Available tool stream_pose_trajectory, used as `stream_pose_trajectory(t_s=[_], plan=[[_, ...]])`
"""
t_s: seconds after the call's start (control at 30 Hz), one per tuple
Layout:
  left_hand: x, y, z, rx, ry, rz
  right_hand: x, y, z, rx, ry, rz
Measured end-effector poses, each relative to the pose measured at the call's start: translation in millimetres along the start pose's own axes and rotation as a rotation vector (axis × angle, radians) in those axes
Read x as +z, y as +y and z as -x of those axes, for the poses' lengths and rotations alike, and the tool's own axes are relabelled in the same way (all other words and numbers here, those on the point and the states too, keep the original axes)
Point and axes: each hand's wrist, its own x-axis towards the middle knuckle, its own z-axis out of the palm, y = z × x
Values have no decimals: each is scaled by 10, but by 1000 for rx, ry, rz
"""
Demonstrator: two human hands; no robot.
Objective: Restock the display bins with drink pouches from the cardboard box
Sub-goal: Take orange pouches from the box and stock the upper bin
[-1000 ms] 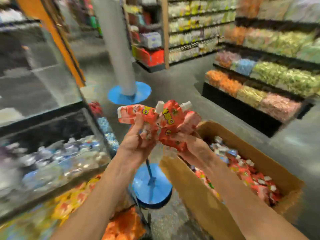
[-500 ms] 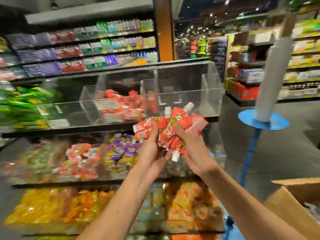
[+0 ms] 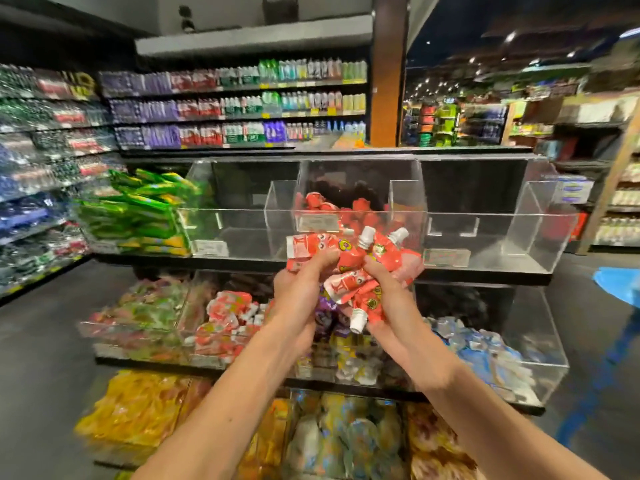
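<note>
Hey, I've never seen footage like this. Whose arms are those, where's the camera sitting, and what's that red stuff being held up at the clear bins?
No machine here: the camera is worn on a person's head, looking forward and down, so the two bare arms are the wearer's own. The left hand and right hand together grip a bunch of red drink pouches with white caps, in front of the clear middle bin on the top shelf, which already holds matching red pouches. The bins below hold red-and-white pouches and blue pouches.
</note>
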Motion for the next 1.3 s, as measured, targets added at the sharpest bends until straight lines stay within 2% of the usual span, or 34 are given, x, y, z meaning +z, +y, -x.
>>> stream_pose_trajectory(t_s=[0.13,0.33,0.47,0.57,0.77,0.8,0.87,0.97,1.07,1.3], plan=[[-89,41,-109,-17,-20,-19,58,69,-247,16,71,20],[-85,109,-515,-15,38,-70,89,73,-608,-6,43,89],[26,197,-844,12,78,-84,-11,-98,-910,-84,21,163],[141,319,-1114,76,146,-54,-59,-310,-1159,-130,30,212],[253,651,-1557,268,132,-104,-125,-899,-1695,-278,49,325],[250,689,-1643,344,145,-182,-134,-988,-1771,-305,68,325],[241,749,-1847,534,163,-488,-136,-1137,-1923,-350,92,314],[312,811,-2185,741,51,-942,-86,-1232,-2124,-412,127,329],[437,750,-2590,842,-122,-1148,-27,-1226,-2254,-428,173,361],[558,482,-3584,1002,-279,-1612,21,-1167,-2331,-497,267,448]])
